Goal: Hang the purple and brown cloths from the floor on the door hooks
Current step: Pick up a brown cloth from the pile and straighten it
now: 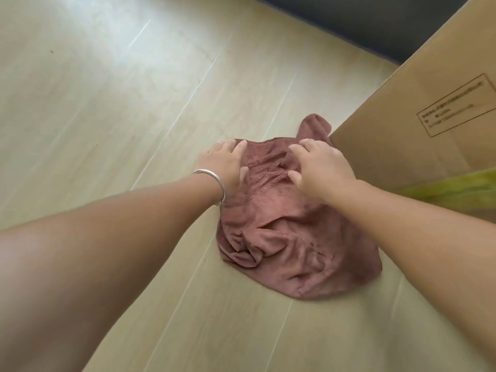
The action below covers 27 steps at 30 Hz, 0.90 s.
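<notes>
A crumpled brown cloth lies on the light wooden floor, its far corner up against a cardboard box. My left hand, with a silver bracelet at the wrist, rests on the cloth's far left edge, fingers bent down onto the fabric. My right hand lies on the cloth's far part, fingers curled into the fabric and bunching it. No purple cloth and no door hooks are in view.
A large cardboard box with a printed label stands at the right, touching the cloth. Something yellow-green shows blurred beside the box at the right edge. A dark strip runs along the top right.
</notes>
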Each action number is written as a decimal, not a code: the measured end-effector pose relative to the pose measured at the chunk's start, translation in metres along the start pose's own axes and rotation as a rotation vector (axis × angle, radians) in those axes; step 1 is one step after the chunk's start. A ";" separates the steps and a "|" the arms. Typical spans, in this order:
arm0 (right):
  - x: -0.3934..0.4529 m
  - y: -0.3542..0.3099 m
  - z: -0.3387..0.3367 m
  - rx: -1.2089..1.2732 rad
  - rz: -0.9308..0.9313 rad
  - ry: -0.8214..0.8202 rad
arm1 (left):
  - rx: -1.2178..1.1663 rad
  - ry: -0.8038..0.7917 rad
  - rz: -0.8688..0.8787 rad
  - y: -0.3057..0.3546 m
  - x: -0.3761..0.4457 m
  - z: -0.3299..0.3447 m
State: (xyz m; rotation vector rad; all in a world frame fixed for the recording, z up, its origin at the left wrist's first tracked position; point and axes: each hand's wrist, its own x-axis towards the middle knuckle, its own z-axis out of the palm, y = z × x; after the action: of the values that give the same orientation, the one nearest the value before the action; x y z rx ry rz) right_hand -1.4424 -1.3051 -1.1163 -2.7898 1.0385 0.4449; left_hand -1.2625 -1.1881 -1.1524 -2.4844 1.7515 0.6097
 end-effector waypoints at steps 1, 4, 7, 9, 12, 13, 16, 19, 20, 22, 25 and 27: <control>0.012 0.005 0.006 -0.019 -0.003 0.015 | -0.004 0.002 -0.004 -0.002 0.010 0.008; 0.040 0.014 0.020 -0.065 -0.048 0.069 | 0.015 0.041 0.008 -0.006 0.034 0.025; 0.059 0.021 0.029 -0.058 -0.107 0.065 | 0.076 0.150 0.024 -0.005 0.055 0.030; 0.068 0.022 0.029 -0.033 -0.100 0.031 | 0.112 0.205 0.007 -0.002 0.061 0.026; 0.071 0.018 0.022 -0.086 -0.081 0.012 | 0.140 0.163 0.001 0.001 0.057 0.019; 0.071 0.015 0.018 -0.126 -0.081 0.006 | 0.141 0.148 -0.001 0.000 0.051 0.017; 0.066 0.008 0.010 -0.277 -0.085 -0.042 | 0.071 0.127 -0.039 -0.011 0.029 0.016; 0.060 -0.004 0.005 -0.437 -0.114 -0.036 | 0.046 0.153 -0.102 -0.024 0.008 0.014; 0.059 -0.008 0.002 -0.473 -0.136 -0.012 | 0.041 0.165 -0.124 -0.028 0.003 0.013; 0.056 -0.016 -0.007 -0.524 -0.194 0.040 | 0.016 0.193 -0.155 -0.038 -0.006 0.007; 0.054 -0.026 -0.033 -0.553 -0.240 0.060 | -0.003 0.232 -0.221 -0.059 -0.022 -0.013; 0.052 -0.035 -0.056 -0.553 -0.266 0.043 | -0.001 0.240 -0.259 -0.071 -0.037 -0.033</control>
State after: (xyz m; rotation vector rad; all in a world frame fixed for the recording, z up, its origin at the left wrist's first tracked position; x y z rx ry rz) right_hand -1.3692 -1.3232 -1.0794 -3.3673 0.5972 0.7327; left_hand -1.1985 -1.1375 -1.1226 -2.8196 1.4513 0.3044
